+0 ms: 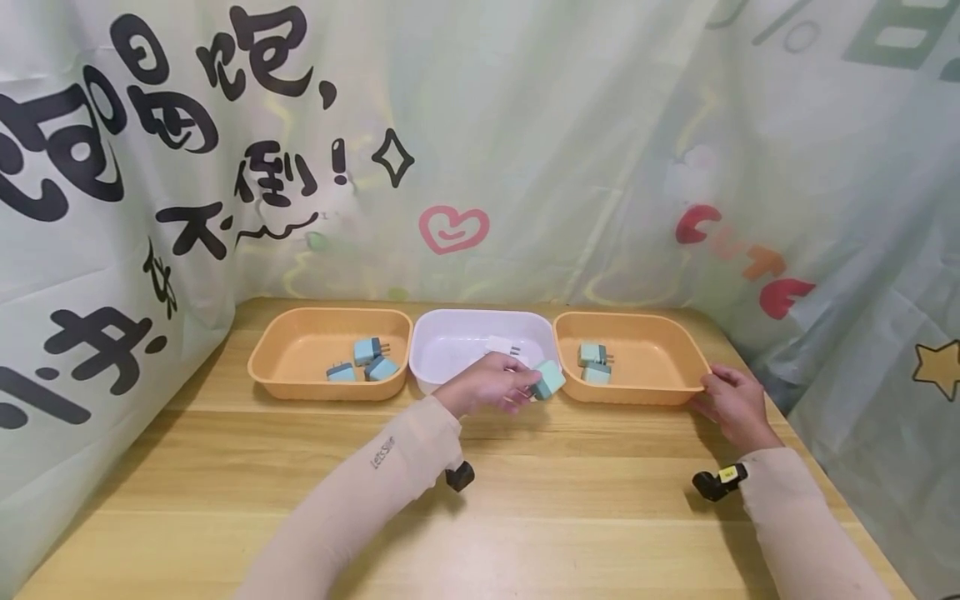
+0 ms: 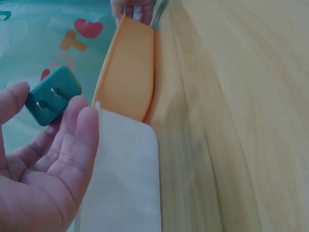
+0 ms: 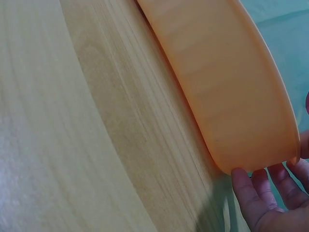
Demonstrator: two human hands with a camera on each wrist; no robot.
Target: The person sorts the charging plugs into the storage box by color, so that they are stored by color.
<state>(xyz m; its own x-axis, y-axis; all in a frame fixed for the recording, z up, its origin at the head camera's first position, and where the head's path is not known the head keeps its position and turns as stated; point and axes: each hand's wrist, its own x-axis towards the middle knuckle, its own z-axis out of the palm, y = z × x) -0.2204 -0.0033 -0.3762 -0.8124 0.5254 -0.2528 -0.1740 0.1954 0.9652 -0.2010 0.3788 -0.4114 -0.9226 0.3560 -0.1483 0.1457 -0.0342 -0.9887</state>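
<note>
My left hand (image 1: 495, 383) pinches a blue-green charger plug (image 1: 548, 380) by its edges, above the front right corner of the white tray (image 1: 442, 377). In the left wrist view the plug's two metal prongs show on its dark teal face. My right hand (image 1: 738, 406) holds the right-hand orange tray (image 1: 645, 375) at its front right corner, fingers against the outer wall. Two blue-green plugs (image 1: 592, 355) lie in that tray's left part. Inside the white tray there is a white plug (image 1: 501, 345), partly hidden behind my left hand.
Another orange tray (image 1: 300, 358) stands at the left, with three blue-green plugs (image 1: 367, 350) in its right part. The three trays stand in a row along the back of the wooden table (image 1: 570, 517). A printed curtain (image 1: 540, 167) hangs behind and at both sides.
</note>
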